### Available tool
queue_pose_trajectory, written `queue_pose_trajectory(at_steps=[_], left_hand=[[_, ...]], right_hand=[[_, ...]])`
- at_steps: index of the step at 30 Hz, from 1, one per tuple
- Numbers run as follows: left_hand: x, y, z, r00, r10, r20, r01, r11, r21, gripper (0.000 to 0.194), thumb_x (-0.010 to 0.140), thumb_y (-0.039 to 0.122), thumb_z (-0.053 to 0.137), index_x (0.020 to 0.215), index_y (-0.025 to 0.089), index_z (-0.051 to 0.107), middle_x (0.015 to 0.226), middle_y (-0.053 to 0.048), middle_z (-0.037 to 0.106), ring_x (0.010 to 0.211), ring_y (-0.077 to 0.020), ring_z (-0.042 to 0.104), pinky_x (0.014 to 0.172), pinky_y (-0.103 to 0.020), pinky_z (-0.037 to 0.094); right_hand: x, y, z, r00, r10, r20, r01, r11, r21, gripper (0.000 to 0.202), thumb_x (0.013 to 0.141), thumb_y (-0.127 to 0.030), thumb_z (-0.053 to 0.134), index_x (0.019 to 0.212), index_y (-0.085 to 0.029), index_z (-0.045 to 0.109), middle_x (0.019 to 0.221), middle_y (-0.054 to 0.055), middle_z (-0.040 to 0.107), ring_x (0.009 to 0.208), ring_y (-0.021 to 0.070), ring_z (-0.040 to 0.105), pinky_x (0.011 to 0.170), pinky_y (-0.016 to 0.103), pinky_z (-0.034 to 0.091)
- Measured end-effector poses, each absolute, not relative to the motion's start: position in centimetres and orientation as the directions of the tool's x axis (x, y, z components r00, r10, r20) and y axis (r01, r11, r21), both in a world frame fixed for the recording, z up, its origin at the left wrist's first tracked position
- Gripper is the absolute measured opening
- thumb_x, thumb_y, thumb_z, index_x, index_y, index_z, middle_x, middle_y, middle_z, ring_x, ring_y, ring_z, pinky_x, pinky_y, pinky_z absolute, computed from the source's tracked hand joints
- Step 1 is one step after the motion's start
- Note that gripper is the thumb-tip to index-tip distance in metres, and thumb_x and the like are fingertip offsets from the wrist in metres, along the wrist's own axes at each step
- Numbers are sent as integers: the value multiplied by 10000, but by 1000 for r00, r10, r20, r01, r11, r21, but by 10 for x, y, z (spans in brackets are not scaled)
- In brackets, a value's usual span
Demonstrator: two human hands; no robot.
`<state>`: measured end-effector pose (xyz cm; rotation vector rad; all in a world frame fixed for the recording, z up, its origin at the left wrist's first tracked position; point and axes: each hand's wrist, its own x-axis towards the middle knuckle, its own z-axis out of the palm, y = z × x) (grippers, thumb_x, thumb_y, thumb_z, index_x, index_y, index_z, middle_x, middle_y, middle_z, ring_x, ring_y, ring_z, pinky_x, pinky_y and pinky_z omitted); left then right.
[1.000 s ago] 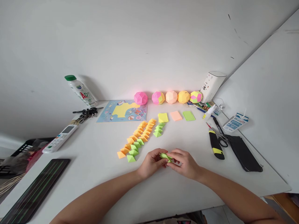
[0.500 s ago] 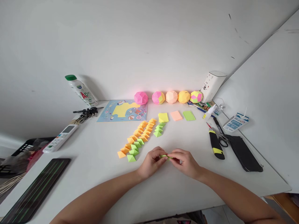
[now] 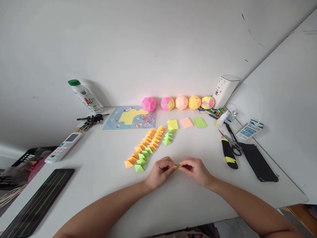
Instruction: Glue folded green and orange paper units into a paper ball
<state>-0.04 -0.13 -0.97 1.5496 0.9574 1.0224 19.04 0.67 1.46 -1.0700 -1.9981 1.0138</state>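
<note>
The person's left hand (image 3: pixel 159 173) and right hand (image 3: pixel 196 172) are bare, as are both forearms up to where the view cuts them off, and a sliver of dull beige cloth garment (image 3: pixel 177 235) carries a small pink-and-dark print, too cropped to make out.

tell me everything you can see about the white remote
The remote is long, slim and white, apparently plastic, with a dark-grey display near its far end and small buttons below, some coloured. It lies face up and slantwise along the left edge of the table, display end toward the wall. The keys sit just beyond that end; whether they touch it is unclear. The button labels are too small to read.
</note>
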Motion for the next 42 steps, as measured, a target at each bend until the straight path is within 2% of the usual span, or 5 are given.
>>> queue_pose_trajectory(at_steps=[14, 26, 35, 39, 42], left_hand=[[1, -1, -4, 329, 939, 96, 86, -131, 988, 223, 824, 327, 569, 728, 147, 659, 719, -43, 562, 646, -126, 516, 605, -256, 420], [2, -2, -2, 391, 920, -3, 227, -93, 970, 278, 820, 387, 526, 697, 146, 590, 634, -5, 528, 567, -98, 406, 527, -229, 339], [-5, 8, 5, 426, 890, -162, 113, 126, 986, 348, 785, 450, 567, 619, 145, 592, 465, 40, 442, 442, -78, 357, 456, -230, 278], [-7, 11, 2, 419, 897, -142, 12, 150, 989, 357, 781, 448, 580, 591, 149, 537, 448, 46, 451, 429, -72, 372, 468, -226, 308], [-5, 11, 1, 432, 893, -124, -86, 177, 980, 327, 756, 477, 609, 727, 156, 552, 553, 37, 504, 478, -84, 443, 493, -231, 379]], right_hand=[[190, 6, 11, -434, 900, 34, 351, 204, -914, 130, 807, -245, 577, 710, -169, 620, 657, 1, 556, 564, 106, 469, 507, 223, 394], [190, 8, 5, -577, 796, 183, 372, 456, -809, 190, 822, -204, 493, 637, -177, 522, 597, -19, 447, 523, 100, 394, 474, 218, 341], [190, 12, 16, -447, 889, -102, 256, 17, -967, 234, 747, -241, 529, 527, -163, 516, 519, -31, 448, 466, 90, 419, 438, 212, 325], [193, 13, 17, -419, 901, -109, 253, 1, -967, 221, 731, -233, 516, 522, -166, 489, 520, -36, 451, 459, 85, 420, 443, 211, 324], [193, 13, 16, -417, 903, -101, 265, 15, -964, 214, 728, -226, 520, 525, -168, 487, 496, -46, 429, 453, 84, 397, 439, 210, 311]])
